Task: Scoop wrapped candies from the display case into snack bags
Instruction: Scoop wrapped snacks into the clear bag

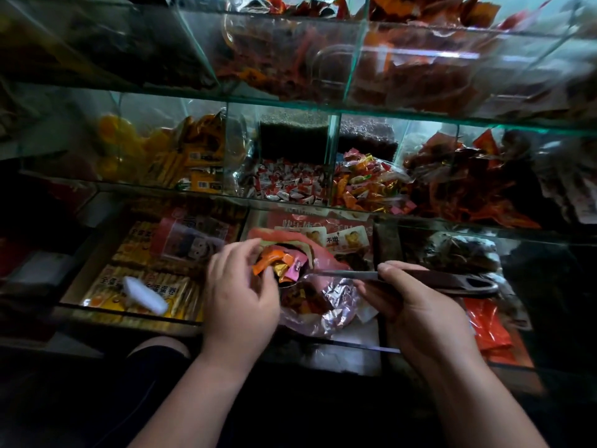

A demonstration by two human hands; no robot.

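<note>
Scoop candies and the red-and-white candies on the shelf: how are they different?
The scoop candies are orange, pink and gold; the red-and-white candies show only those two colours. The scoop candies are a small heap; the red-and-white candies lie piled in a glass compartment higher up. Both are wrapped.

In the display case [290, 106], the yellow packets [135, 286] in the bottom left compartment carry Chinese print; 全蛋 and 蛋卷 can be made out. A small white packet [336, 239] further right shows 不 and a second, blurred character. The red sheet [323, 221] above it bears pale characters too blurred to read.
</note>
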